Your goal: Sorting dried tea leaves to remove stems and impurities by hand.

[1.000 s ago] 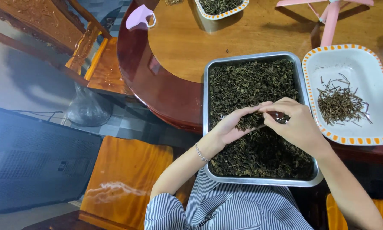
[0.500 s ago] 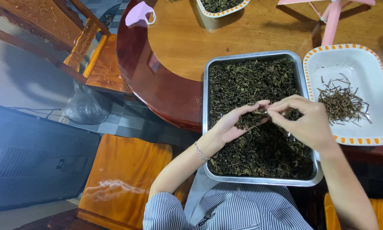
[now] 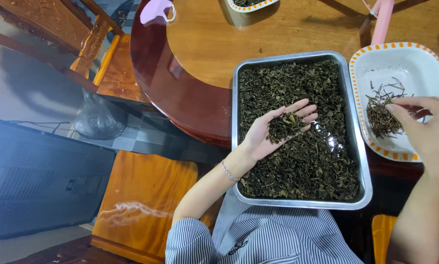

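Head view, centre frame: left hand open, palm up, cupping dried leaves over steel tray. Right hand, fingers pinched together, over stems in white dish, right edge. Advice: keep palm level, pick only stems.

No packages, labels, signs, screens.

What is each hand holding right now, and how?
The left hand cups a small heap of dried leaves in its open palm above the metal tray. The right hand is over the white dish; whether it pinches anything cannot be told.
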